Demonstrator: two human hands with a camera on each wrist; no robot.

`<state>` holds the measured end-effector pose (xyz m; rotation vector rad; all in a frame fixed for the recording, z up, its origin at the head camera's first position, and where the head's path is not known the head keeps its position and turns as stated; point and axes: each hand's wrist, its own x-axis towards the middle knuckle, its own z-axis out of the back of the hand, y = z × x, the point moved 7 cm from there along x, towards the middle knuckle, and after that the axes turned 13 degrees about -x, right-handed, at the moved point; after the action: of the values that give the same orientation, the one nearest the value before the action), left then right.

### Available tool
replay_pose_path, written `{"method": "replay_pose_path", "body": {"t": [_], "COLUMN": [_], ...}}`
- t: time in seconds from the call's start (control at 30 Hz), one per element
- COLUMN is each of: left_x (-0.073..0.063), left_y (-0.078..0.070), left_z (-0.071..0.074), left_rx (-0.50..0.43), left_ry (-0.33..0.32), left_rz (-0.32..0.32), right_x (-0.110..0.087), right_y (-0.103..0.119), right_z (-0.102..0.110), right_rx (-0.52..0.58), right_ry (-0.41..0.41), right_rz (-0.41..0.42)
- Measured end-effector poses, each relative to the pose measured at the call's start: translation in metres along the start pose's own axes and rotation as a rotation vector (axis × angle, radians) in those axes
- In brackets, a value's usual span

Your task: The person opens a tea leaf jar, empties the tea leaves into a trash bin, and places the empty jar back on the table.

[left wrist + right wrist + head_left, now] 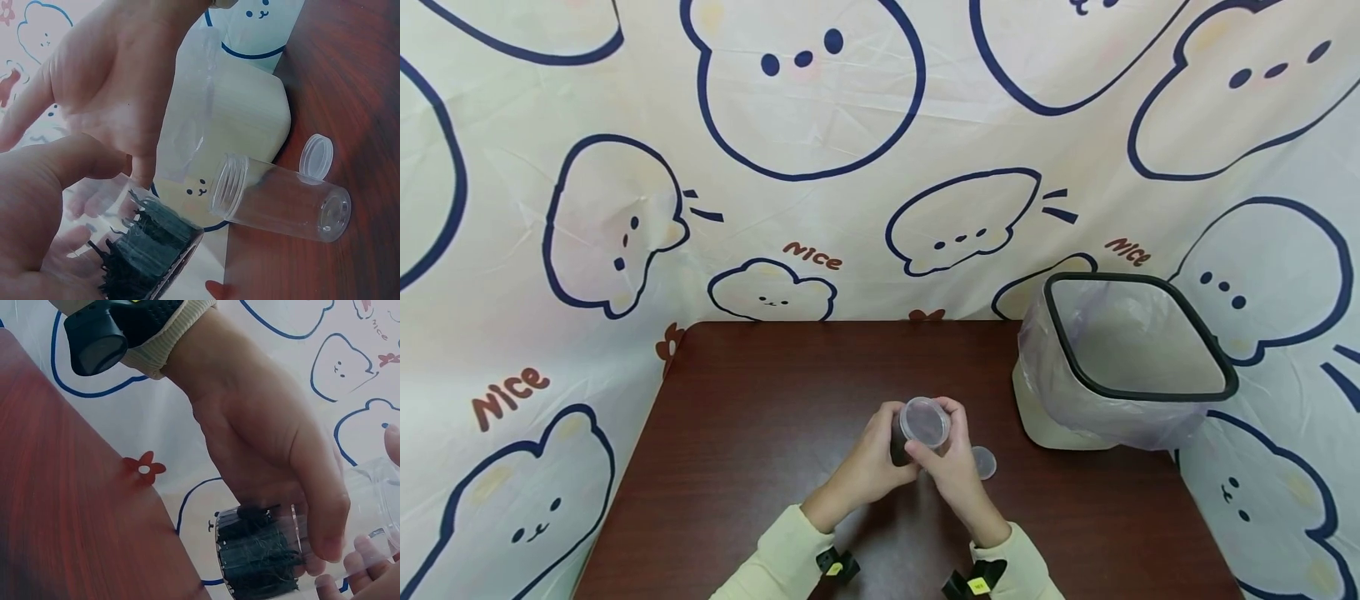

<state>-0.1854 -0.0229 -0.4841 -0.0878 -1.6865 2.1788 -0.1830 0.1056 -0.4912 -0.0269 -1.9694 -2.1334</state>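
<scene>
So there's a clear jar (927, 423) up in both hands above the table, tilted, with a thick layer of black stringy stuff (259, 553) packed at the bottom end and clear space above it. Left hand (877, 450) is wrapped round the lower part, right hand (951, 467) has hold of it up near the top, thumb by the rim. Can't tell if there's a lid on it.

A second jar (281, 197) shows in the left wrist view, see-through and empty-looking, standing on the table with its threaded mouth uncovered. Small round lid (984, 462) lies right near it, just beside the right hand in the head view.

Over on the right there's a cream bin (1037, 417) with a filmy bag (1075, 396) folded over its edge and a dark ring (1150, 396) round the opening.

Table (760, 417) is reddish-brown wood grain, kinda shiny. Behind it hangs a pale cloth (850, 217) covered in blue-outlined cartoon animals, little brown flowers and the word "Nice".
</scene>
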Motion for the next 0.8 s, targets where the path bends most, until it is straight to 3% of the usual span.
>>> {"method": "replay_pose_path", "body": {"t": [0.2,0.8], "left_x": [-0.0004,0.0013], "left_y": [0.0012,0.0009], "left_z": [-0.0008,0.0012], "left_rx": [0.003,-0.004], "left_ry": [0.006,-0.010], "left_rz": [0.017,0.015], "right_x": [-0.0013,0.0007], "right_y": [0.0003,0.0061], "right_z": [0.0003,0.0034], "right_rx": [0.017,0.024], "right_ry": [0.016,0.131], "right_rz": [-0.019,0.071]}}
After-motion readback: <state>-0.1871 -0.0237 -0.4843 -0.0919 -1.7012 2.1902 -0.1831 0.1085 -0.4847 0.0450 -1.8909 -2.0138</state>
